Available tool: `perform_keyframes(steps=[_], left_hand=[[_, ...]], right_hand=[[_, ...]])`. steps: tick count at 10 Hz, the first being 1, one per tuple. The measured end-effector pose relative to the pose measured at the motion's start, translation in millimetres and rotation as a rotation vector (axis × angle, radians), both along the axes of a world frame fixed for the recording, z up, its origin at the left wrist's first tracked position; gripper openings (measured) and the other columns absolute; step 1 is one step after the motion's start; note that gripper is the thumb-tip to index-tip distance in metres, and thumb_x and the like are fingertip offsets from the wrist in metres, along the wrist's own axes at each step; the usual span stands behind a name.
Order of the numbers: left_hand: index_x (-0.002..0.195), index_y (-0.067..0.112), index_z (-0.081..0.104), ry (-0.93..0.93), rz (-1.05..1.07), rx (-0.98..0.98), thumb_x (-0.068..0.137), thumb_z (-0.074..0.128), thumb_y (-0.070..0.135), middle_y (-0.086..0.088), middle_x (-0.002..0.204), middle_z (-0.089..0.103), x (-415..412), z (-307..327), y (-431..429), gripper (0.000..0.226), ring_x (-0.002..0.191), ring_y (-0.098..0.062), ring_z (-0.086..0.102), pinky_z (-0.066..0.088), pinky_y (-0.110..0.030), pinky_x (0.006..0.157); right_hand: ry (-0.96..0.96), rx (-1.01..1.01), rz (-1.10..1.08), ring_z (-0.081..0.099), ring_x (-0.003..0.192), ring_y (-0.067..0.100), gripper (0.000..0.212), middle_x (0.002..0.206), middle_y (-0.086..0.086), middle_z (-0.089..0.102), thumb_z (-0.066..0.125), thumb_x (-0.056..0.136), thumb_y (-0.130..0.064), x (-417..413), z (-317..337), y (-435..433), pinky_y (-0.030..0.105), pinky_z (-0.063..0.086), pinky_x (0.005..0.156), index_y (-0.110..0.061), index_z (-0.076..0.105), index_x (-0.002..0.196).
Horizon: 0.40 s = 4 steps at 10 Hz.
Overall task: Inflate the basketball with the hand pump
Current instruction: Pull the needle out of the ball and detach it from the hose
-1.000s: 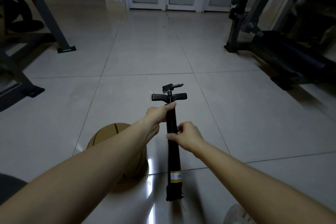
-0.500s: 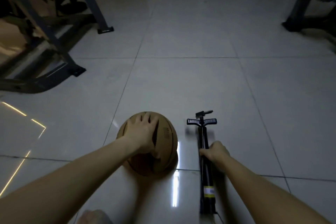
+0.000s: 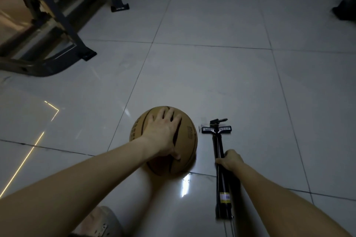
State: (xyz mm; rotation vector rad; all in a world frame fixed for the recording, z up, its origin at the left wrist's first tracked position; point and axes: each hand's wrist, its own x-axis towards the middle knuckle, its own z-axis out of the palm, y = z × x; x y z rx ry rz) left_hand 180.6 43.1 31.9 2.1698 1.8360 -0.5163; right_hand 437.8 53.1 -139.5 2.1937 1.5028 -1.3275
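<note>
Left hand [image 3: 163,132] has come off the hand pump [image 3: 223,194]. It now lies spread on the basketball [image 3: 187,136], palm down and fingers straight, on the floor at 6 o'clock.

Right hand [image 3: 230,160] is wrapped round the pump barrel. The pump lies flat just beside the ball at its 3 o'clock, crossbar [image 3: 216,129] toward 12.

Judgement: steadying the ball before connecting; nothing attached yet.

No containers in view.

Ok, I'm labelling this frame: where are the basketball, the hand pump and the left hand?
basketball [image 3: 189,140], head view, bare right side.
hand pump [image 3: 221,181], head view, middle of barrel.
left hand [image 3: 161,132], head view, back of hand.
</note>
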Motion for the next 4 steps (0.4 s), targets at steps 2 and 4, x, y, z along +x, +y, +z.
perform_keyframes(steps=[2,4], left_hand=[[0.161,0.023,0.004,0.039,-0.034,-0.046,0.056,0.082,0.075,-0.009,0.170,-0.001,-3,5,12,0.141,0.156,-0.037,-0.001,0.017,-0.062,0.121],[0.160,0.022,0.009,0.054,-0.049,-0.112,0.061,0.074,0.080,-0.013,0.169,0.004,6,43,22,0.132,0.155,-0.038,0.005,0.019,-0.061,0.120]], right_hand=[[-0.068,-0.049,0.157,0.060,0.108,0.026,0.069,0.128,0.013,0.060,0.077,0.085,-0.044,6,36,38,0.028,0.046,0.075,-0.003,0.050,0.134],[-0.159,0.201,0.440,0.050,0.131,0.027,0.082,0.149,0.003,0.045,0.073,0.082,-0.056,5,138,60,0.044,0.044,0.104,-0.027,0.039,0.151]])
